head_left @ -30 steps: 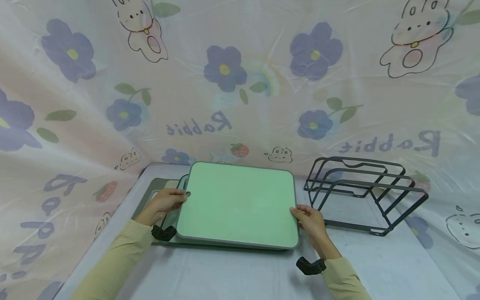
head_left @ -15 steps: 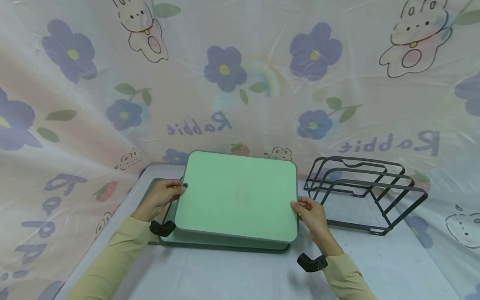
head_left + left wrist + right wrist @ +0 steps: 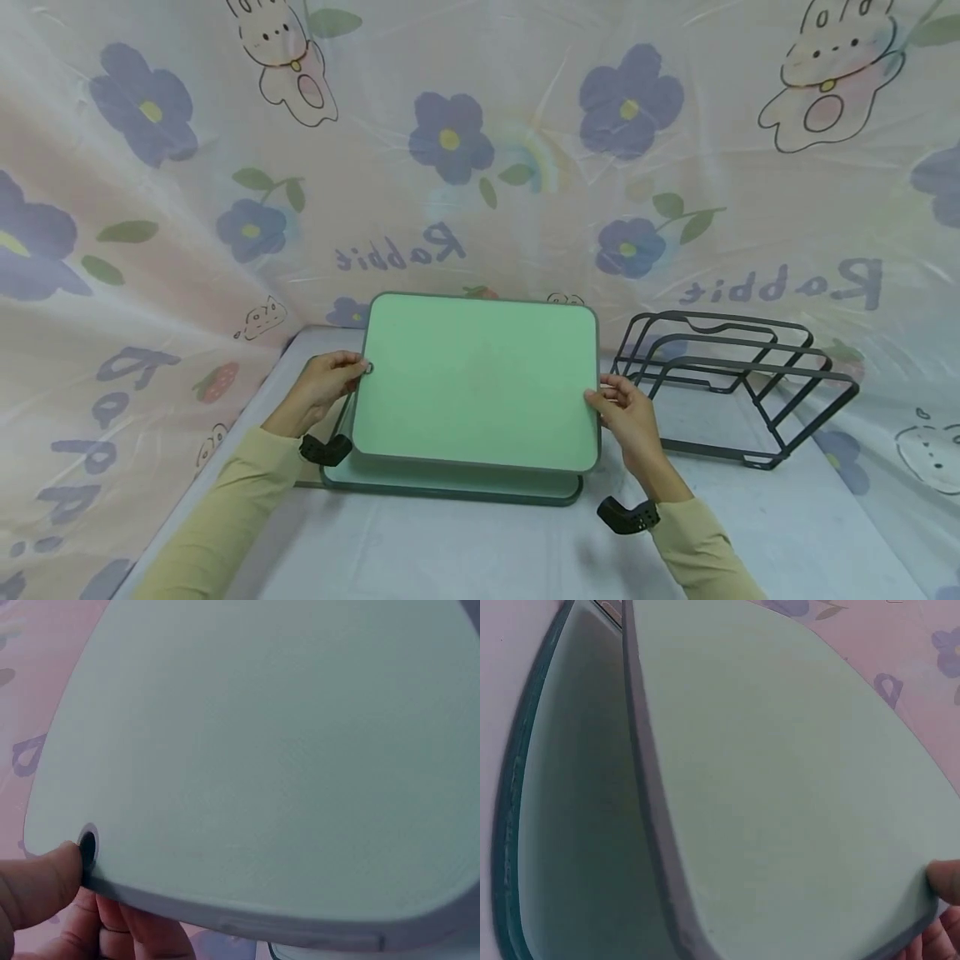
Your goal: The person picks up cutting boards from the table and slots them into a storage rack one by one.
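A light green cutting board (image 3: 476,379) with a grey rim is held up by both hands, tilted with its far edge higher. My left hand (image 3: 324,387) pinches its left edge beside a small hole (image 3: 88,847), thumb on top and fingers beneath. At the opposite edge my right hand (image 3: 626,412) grips it the same way, with the thumb (image 3: 945,879) on the green face. Below lies a second green board (image 3: 457,483) with a dark green rim, mostly covered by the raised one. In the right wrist view a gap shows between the two boards.
A black wire rack (image 3: 738,392) with several upright loops stands on the table to the right. The white-covered table (image 3: 450,550) meets a patterned curtain (image 3: 510,217) at the back. Part of another flat item (image 3: 309,475) sticks out at the lower board's left.
The held board has risen off the stack and moved away from the person, showing more of the lower board's near edge. Both hands have moved up with it; the rack stays put.
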The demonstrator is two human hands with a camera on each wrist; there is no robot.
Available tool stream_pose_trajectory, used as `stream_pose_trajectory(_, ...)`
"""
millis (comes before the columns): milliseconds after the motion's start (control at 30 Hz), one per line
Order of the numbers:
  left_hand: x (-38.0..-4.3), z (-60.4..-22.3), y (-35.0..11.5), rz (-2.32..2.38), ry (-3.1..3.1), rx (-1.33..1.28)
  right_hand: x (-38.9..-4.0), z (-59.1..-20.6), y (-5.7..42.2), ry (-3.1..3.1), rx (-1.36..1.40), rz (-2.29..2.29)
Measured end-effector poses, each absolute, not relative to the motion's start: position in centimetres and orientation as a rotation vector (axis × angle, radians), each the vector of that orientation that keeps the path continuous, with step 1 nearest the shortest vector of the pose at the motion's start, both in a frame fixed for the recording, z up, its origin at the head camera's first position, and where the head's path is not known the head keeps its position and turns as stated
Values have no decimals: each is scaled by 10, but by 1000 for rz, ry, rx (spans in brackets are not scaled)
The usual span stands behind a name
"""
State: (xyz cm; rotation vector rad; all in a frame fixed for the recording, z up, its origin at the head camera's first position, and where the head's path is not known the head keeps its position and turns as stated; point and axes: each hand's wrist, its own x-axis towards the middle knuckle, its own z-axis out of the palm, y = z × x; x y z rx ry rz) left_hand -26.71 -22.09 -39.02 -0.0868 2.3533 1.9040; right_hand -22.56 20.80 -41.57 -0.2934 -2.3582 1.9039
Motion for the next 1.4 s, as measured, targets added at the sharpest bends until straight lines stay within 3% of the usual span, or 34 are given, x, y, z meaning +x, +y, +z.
stream_pose_trajectory(633, -272, -384, -220, 1968, 2298, -30, -230, -397, 212, -2389, -249, 1869)
stream_pose_trajectory(1400, -274, -364, -228, 2163, 2186, 74, -236, -364, 214, -2452, 63, 1757)
